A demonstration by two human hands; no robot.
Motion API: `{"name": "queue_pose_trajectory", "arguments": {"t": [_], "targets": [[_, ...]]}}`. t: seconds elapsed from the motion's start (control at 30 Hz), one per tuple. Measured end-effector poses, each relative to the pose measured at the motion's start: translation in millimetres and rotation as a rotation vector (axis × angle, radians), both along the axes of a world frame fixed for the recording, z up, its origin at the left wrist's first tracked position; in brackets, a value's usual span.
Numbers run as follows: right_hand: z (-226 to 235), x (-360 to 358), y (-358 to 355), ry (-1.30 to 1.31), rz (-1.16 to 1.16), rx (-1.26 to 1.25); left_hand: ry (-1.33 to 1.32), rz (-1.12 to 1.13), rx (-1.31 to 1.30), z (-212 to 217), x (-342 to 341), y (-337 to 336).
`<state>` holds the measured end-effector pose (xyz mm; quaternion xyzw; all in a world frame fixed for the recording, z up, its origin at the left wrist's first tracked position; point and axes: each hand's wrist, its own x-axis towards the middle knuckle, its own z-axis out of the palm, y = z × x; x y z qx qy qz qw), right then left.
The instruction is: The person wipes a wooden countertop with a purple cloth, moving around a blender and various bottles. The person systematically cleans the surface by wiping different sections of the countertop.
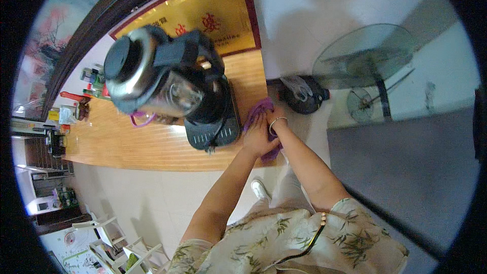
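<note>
A crumpled purple cloth (260, 106) lies at the right end of the wooden table (116, 142). My left hand (259, 138) rests on the cloth with its fingers stretched out flat and close together. Right beside it, my right hand (274, 115), with a light bracelet at its wrist, touches the same cloth; its fingers are mostly hidden. Just left of my hands stands a black blender (215, 122) with a clear jug and a silver-and-black top.
Behind the blender leans a gold plaque (223, 15) in a dark red frame. Right of the table are a black round item with clear plastic on it (303, 94), a round glass table (365, 53) and a grey surface (406, 162). White chairs (122, 243) stand lower left.
</note>
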<state>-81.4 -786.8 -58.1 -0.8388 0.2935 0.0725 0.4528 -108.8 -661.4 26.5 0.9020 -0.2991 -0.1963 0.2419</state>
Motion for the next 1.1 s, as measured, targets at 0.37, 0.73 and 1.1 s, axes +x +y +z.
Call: {"name": "queue_pose_trajectory", "arguments": {"t": [0.37, 0.73, 1.1], "targets": [[12, 10, -29, -0.157, 0.181, 0.052, -0.028, 0.105, 0.128, 13, 3, -12], [-8, 180, -54, -0.098, -0.053, -0.128, -0.071, 0.330, -0.104, -9, 130, -62], [-45, 98, -54, -0.003, 0.126, 0.141, -0.040, 0.285, 0.010, -9, 42, -47]]}}
